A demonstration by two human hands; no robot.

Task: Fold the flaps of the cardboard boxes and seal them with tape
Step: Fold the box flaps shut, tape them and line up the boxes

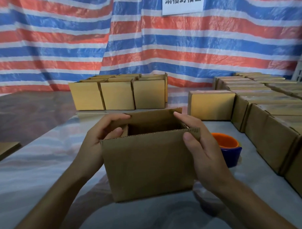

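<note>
Left hand (pixel 94 140) and right hand (pixel 204 146) hold the open brown cardboard box (pixel 147 166) on the shiny bench (pixel 37 178).
Fingers (pixel 119 117) of both hands curl round the top side edges and pinch them, likely to tuck the short flaps in first. The round orange and blue tape roll (pixel 230 151) sits just beside the box, easy to grab next.

A makeshift packing area: rows of cardboard boxes (pixel 273 99) on a covered counter (pixel 37 169), striped tarpaulin (pixel 144 42) backdrop, printed sign (pixel 182 2).
</note>
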